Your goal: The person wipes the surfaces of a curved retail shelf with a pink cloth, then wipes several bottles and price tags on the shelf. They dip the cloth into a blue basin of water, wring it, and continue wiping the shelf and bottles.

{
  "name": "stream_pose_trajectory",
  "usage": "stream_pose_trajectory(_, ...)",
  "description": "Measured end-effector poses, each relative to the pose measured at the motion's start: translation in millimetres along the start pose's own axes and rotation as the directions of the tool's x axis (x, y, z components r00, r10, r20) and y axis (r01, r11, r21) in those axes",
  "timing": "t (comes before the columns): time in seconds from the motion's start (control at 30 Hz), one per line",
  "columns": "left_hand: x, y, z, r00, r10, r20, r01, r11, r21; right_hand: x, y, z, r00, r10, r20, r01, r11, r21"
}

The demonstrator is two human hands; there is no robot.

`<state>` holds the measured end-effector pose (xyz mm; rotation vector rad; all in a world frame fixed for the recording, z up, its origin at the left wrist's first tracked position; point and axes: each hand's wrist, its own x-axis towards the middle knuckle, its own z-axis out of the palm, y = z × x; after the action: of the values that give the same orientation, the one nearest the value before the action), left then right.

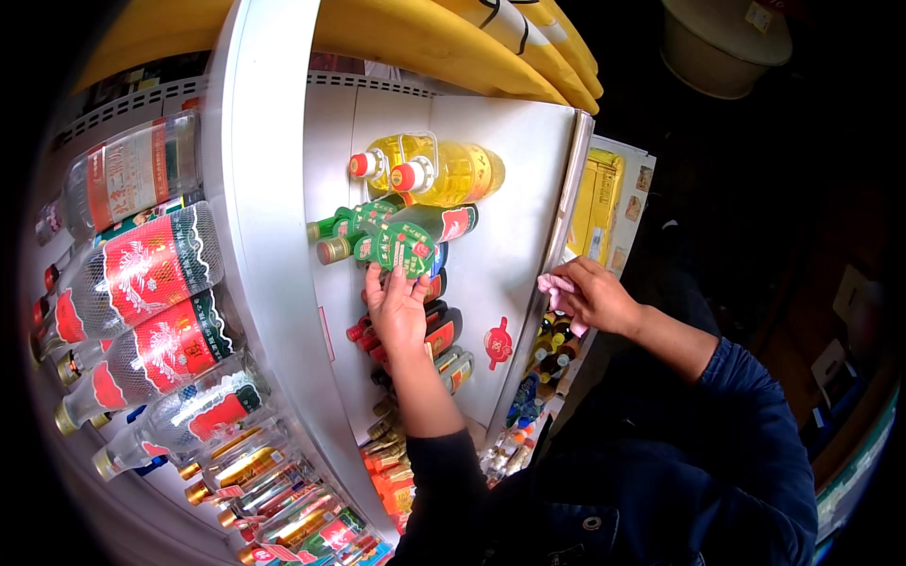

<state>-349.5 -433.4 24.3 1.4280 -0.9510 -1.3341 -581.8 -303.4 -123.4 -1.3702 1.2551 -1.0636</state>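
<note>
My left hand (398, 311) reaches over the shelf with its fingers apart. Its fingertips meet the lower edge of a round green cardboard tag (403, 249) hung on the neck of a green glass bottle (447, 221). Another green tag (356, 218) sits on the bottle behind. A pink cloth (559, 289) is bunched in my right hand (598, 296), near the shelf's front edge. Just past the tagged bottles stand two large plastic jugs of yellow liquid (463, 173) with red-and-white caps.
Darker bottles with red caps (444, 332) stand nearer me on the white shelf board (495, 276). A white upper shelf edge (265, 141) carries large clear bottles (145, 269). Yellow fabric (439, 42) hangs at the far end. More bottles (555, 347) fill the lower shelf.
</note>
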Motion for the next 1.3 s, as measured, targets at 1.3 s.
stream_pose_trajectory(1.3, -74.9, -16.8, 41.4, 0.936, 0.082, 0.342, -0.176, 0.951, 0.254, 41.1, -111.4, -25.4, 0.83, -0.422, -0.365, 0.479, 0.874, 0.08)
